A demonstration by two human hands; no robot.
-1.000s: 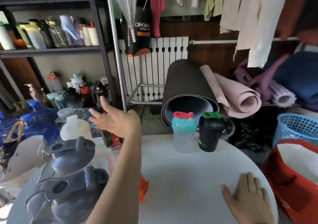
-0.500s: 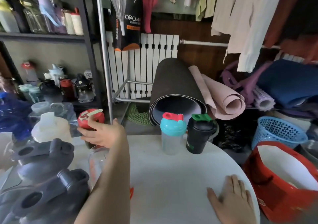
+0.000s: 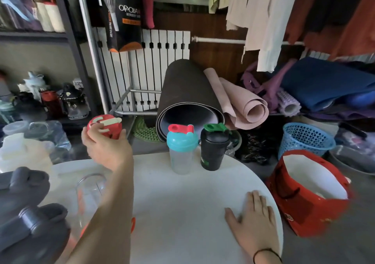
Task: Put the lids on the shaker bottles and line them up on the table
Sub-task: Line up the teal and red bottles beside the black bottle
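Clear shaker bottle [image 3: 89, 199] (lidless, empty)

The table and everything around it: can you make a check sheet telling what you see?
Surface: round white table, mostly bare.
Job's things: teal-lidded clear bottle and black bottle with green cap stand side by side, lids on; open clear bottle lidless; red lid.
Clutter: grey lids near left.
Grippers: left hand holds the red lid; right hand flat on the table.
Cables: nothing seen.
Surroundings: rolled mats, blue basket, red bag.
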